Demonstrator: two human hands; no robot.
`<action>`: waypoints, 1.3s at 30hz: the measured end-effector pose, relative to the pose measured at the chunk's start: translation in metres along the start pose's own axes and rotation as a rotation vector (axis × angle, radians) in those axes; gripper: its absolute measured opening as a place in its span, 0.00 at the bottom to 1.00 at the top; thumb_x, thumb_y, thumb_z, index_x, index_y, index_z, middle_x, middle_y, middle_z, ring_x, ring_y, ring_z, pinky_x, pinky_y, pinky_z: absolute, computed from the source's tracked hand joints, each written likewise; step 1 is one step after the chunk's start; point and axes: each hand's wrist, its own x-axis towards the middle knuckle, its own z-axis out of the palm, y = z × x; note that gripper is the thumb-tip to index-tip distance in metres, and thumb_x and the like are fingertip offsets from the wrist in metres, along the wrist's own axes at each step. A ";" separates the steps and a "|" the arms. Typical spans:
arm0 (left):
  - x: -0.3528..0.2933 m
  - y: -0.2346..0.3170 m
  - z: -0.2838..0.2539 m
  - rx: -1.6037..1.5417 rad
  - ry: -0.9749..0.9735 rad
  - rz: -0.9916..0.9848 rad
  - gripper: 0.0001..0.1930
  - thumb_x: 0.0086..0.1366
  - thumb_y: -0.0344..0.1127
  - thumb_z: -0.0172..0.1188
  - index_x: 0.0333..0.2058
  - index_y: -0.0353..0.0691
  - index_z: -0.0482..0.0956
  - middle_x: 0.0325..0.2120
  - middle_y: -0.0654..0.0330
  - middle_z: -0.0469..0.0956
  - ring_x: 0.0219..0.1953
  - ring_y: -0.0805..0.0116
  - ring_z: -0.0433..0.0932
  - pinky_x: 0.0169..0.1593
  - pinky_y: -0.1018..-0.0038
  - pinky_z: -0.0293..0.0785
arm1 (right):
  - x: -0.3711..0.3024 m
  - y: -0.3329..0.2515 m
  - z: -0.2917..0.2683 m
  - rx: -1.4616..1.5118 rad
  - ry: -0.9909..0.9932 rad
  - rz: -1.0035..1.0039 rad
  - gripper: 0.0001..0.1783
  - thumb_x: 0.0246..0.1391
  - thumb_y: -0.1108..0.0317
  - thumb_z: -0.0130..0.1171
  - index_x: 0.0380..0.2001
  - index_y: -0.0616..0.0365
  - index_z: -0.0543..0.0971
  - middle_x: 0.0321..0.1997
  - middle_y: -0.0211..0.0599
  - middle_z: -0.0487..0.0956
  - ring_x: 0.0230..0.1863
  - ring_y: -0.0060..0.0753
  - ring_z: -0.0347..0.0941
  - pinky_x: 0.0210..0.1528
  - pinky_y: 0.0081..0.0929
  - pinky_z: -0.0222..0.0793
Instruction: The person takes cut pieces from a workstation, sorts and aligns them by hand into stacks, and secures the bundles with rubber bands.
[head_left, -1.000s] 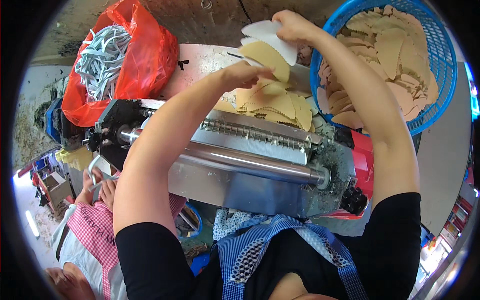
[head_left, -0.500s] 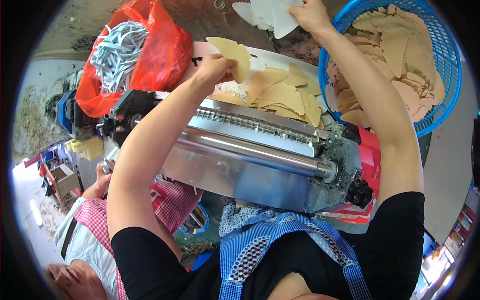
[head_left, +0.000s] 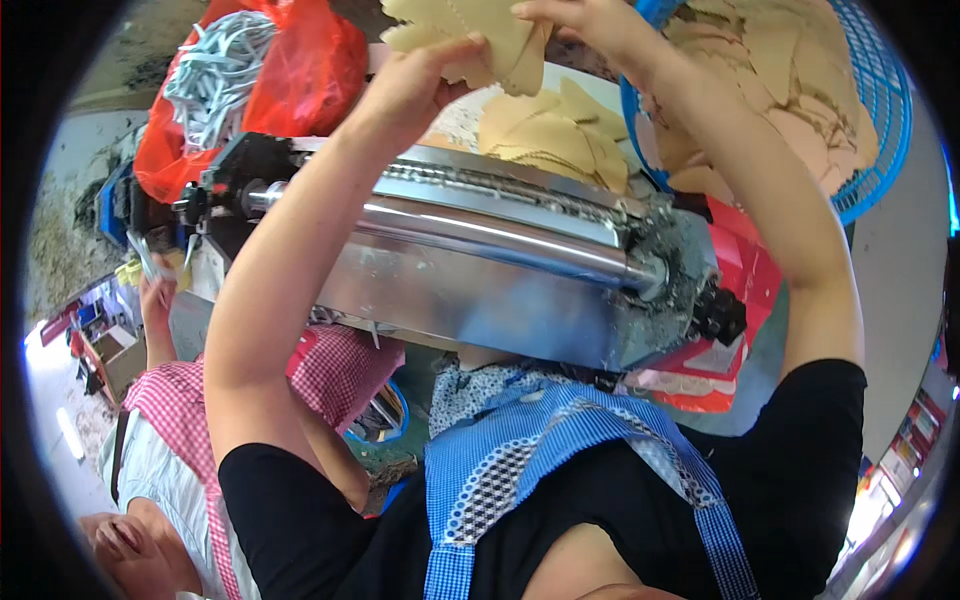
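Tan scalloped pieces (head_left: pixel 505 45) held beyond the roller machine (head_left: pixel 490 235), left fingers (head_left: pixel 462 46) closed on them, right fingers (head_left: pixel 542 11) at their edge, grip unclear; loose overlap could let one slide toward it.

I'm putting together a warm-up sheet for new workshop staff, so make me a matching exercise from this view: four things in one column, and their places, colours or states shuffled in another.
Column 1
1. Pale strips
2. Basket
3. Roller
4. The wearer's left hand

Column 2
A. Shiny and silver
B. Holding tan pieces
C. Heaped in the red bag
D. Blue, with openwork sides

Right pairs: 1-C, 2-D, 3-A, 4-B
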 end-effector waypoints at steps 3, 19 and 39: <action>-0.018 0.008 0.011 0.085 0.014 0.027 0.21 0.60 0.34 0.61 0.49 0.32 0.68 0.44 0.57 0.72 0.47 0.68 0.74 0.50 0.72 0.72 | 0.012 0.005 -0.001 0.502 -0.282 0.217 0.12 0.48 0.71 0.60 0.38 0.58 0.75 0.32 0.27 0.74 0.33 0.21 0.70 0.40 0.22 0.69; -0.212 -0.037 0.038 0.204 0.285 0.266 0.12 0.61 0.23 0.54 0.44 0.30 0.70 0.35 0.54 0.76 0.38 0.70 0.75 0.46 0.76 0.70 | -0.011 0.145 0.013 -1.369 -0.253 -0.220 0.26 0.37 0.68 0.66 0.42 0.62 0.70 0.46 0.49 0.70 0.50 0.51 0.69 0.48 0.39 0.70; -0.266 -0.265 -0.022 1.148 0.052 0.116 0.27 0.50 0.34 0.65 0.50 0.37 0.69 0.45 0.47 0.70 0.48 0.46 0.69 0.50 0.59 0.69 | -0.360 0.021 0.108 0.117 -0.587 0.291 0.11 0.55 0.64 0.55 0.30 0.62 0.75 0.27 0.37 0.75 0.33 0.23 0.71 0.37 0.26 0.67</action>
